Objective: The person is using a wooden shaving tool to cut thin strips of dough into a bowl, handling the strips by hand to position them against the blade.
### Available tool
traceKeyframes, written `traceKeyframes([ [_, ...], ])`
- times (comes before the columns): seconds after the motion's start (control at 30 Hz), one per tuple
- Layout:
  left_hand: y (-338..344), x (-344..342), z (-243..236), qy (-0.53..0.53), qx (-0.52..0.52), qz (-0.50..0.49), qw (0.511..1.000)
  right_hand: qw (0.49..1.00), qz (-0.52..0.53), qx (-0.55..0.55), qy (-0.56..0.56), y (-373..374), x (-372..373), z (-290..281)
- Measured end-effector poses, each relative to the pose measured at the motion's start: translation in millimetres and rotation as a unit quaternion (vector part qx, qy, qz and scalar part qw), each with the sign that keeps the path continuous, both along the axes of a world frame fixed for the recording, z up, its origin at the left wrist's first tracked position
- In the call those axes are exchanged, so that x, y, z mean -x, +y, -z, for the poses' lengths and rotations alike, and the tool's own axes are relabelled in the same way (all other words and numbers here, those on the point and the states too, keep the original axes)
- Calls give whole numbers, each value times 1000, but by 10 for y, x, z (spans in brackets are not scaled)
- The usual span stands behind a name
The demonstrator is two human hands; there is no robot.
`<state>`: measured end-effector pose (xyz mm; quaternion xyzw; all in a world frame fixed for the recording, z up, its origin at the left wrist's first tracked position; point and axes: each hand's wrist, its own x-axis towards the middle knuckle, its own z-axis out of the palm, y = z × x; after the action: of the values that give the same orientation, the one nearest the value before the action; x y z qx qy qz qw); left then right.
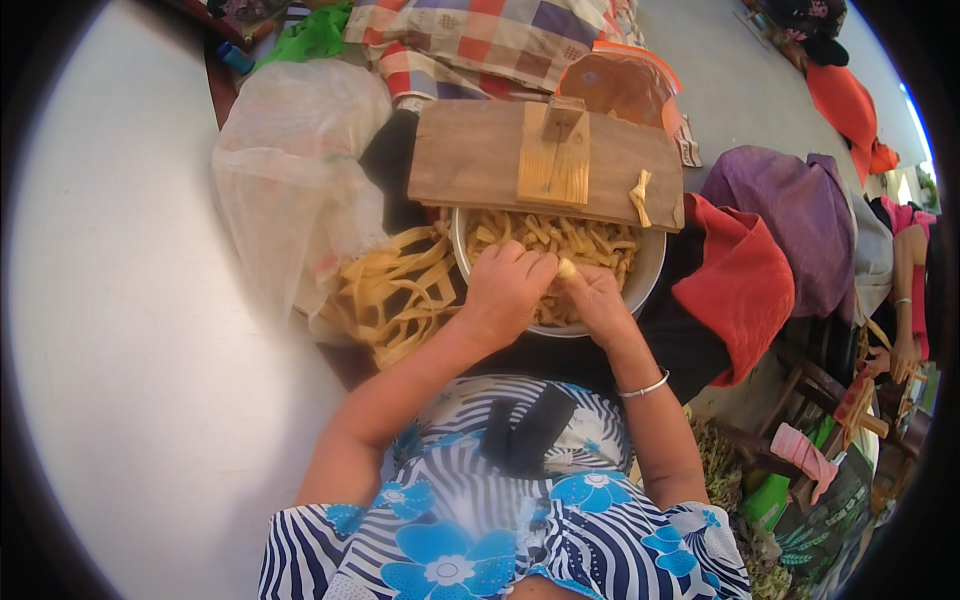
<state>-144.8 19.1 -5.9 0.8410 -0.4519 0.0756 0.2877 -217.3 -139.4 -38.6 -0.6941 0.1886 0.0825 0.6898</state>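
Over a round metal bowl (655,270) heaped with short tan pieces (610,245), my left hand (510,285) and my right hand (597,300) meet with fingers closed around a small pale tan piece (566,268), partly hidden by the fingertips. A wooden board (462,150) lies across the far side of the bowl, bearing a lighter upright-ended wooden block (553,170) and a knotted tan piece (640,195). Loose flat tan strips (390,290) spill out left of the bowl.
A translucent plastic bag (280,170) lies left, checked cloth (470,40) and an orange-rimmed bag (610,85) behind. Red (730,290) and purple cloths (760,210) are at right. Beyond them another person's arm (905,290) shows near wooden stools (800,400). A white wall or surface (130,330) fills the left.
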Motion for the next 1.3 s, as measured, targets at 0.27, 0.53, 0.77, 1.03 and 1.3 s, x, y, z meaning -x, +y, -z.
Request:
traceKeyframes([
  [0.27, 17, 109, 284, 144, 134, 32, 980, 911, 62, -405, 41, 142, 62, -74],
  [0.53, -155, 31, 9, 320, 127, 15, 939, 980, 116, 61, -148, 195, 21, -97],
  [0.77, -191, 79, 3, 589, 239, -7, 772, 894, 89, 347, -270, 110, 59, -229],
  [1.03, -249, 78, -8, 587, 236, -32, 774, 813, 45, 517, -264, 175, 40, -466],
  [1.3, -280, -11, 312, 612, 196, -62, 764, 859, 67, 440, -252, 132, 77, -223],
])
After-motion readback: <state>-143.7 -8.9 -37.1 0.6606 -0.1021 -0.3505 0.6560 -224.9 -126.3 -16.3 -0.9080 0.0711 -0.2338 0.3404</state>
